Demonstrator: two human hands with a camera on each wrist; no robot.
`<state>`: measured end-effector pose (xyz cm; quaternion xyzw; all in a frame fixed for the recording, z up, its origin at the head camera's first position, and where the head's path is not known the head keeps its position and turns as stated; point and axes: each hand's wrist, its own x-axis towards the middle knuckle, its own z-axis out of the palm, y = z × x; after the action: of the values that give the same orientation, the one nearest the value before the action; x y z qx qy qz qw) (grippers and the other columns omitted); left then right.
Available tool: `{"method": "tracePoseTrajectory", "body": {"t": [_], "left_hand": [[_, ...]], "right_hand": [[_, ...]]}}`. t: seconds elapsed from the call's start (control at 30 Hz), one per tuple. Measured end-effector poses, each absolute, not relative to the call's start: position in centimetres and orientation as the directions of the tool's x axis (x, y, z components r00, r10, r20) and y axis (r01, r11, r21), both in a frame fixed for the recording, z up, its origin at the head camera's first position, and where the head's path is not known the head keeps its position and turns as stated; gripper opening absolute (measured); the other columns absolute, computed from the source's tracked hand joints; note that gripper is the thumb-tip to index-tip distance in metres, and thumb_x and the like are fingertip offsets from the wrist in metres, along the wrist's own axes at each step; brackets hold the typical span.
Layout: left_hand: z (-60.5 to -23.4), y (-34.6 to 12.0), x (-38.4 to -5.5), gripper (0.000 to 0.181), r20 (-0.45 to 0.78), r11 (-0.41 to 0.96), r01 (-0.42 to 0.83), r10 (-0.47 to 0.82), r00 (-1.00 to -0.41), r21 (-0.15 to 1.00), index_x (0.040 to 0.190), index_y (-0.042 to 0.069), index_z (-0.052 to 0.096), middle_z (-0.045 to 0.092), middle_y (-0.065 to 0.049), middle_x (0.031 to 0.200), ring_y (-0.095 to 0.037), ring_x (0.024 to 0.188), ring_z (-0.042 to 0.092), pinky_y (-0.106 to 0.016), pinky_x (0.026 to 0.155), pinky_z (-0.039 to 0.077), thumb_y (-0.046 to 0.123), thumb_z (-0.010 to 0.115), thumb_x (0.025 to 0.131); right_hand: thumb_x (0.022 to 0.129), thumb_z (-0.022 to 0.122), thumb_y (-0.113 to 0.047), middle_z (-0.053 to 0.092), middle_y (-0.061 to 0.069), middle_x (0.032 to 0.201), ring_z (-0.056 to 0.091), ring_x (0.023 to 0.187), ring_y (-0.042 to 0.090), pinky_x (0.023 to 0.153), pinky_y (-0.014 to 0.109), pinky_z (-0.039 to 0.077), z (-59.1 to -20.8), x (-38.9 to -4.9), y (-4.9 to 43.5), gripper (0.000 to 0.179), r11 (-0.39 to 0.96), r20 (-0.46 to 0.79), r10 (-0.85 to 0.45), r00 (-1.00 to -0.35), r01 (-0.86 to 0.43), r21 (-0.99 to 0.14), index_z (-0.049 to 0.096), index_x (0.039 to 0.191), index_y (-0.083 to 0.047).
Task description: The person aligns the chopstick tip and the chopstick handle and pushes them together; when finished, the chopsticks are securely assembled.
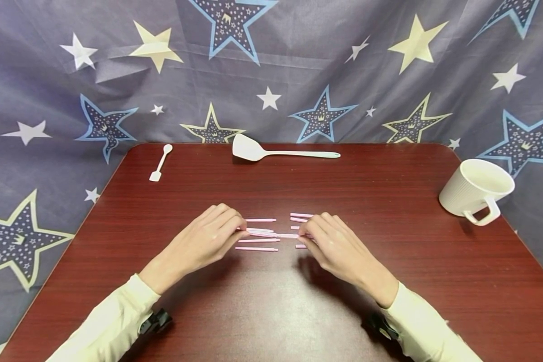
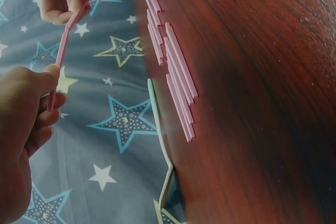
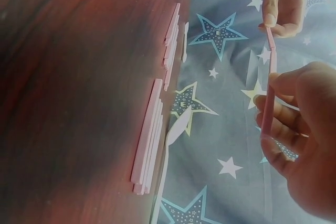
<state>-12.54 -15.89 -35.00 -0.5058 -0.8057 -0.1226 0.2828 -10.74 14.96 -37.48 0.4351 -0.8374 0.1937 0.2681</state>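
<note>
My left hand (image 1: 203,236) pinches a slim pink stick (image 2: 62,51) between thumb and fingers. Opposite it, my right hand (image 1: 341,246) grips a second pink stick (image 3: 268,109). The two sticks meet end to end between the hands, with a slight bend at the joint in the left wrist view. Both hands hold them raised over the table. Beneath the left hand lies a row of several pink sticks (image 1: 257,249), each with a narrower tip. Another row of pink sticks (image 1: 300,215) lies under the right hand, which partly covers it.
A white spatula (image 1: 249,148) lies along the back edge of the dark red table (image 1: 271,311). At the back left is a small white double-ended spoon (image 1: 161,163). On the right stands a white ribbed mug (image 1: 463,191). A star-patterned cloth (image 1: 298,65) hangs behind.
</note>
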Motion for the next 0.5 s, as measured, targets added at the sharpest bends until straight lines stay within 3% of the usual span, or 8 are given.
{"method": "tracePoseTrajectory", "body": {"t": [0.17, 0.33, 0.5], "left_hand": [[-34.99, -15.78, -12.44, 0.023, 0.577, 0.472, 0.875, 0.747, -0.329, -0.112, 0.098, 0.003, 0.061, 0.06, -0.006, 0.092, -0.027, 0.087, 0.058, -0.039, 0.074, 0.049, 0.019, 0.05, 0.109], [-34.95, -15.82, -12.45, 0.015, 0.568, 0.473, 0.878, 0.744, -0.352, -0.075, 0.097, 0.004, 0.061, 0.061, -0.004, 0.091, -0.025, 0.085, 0.058, -0.038, 0.074, 0.049, 0.016, 0.057, 0.106], [-34.73, -15.78, -12.43, 0.019, 0.618, 0.416, 0.887, 0.649, -0.443, 0.199, 0.097, 0.008, 0.066, 0.064, 0.002, 0.09, -0.016, 0.085, 0.059, -0.029, 0.076, 0.049, 0.023, 0.06, 0.107]], "right_hand": [[0.099, 0.067, -0.014, 0.062, 0.004, 0.094, 0.057, 0.082, 0.022, 0.066, 0.036, 0.045, -37.51, -10.7, 14.89, 0.011, 0.548, 0.615, -0.629, -0.475, -0.832, -0.083, 0.061, 0.101, -0.005], [0.098, 0.068, -0.012, 0.063, 0.003, 0.095, 0.057, 0.084, 0.022, 0.069, 0.037, 0.047, -37.64, -10.75, 14.85, 0.01, 0.528, 0.627, -0.616, -0.477, -0.841, -0.12, 0.062, 0.102, -0.005], [0.108, 0.057, -0.021, 0.064, 0.001, 0.097, 0.056, 0.087, 0.019, 0.076, 0.034, 0.047, -37.86, -10.88, 14.8, 0.017, 0.458, 0.667, -0.564, -0.487, -0.857, -0.237, 0.063, 0.103, -0.006]]}}
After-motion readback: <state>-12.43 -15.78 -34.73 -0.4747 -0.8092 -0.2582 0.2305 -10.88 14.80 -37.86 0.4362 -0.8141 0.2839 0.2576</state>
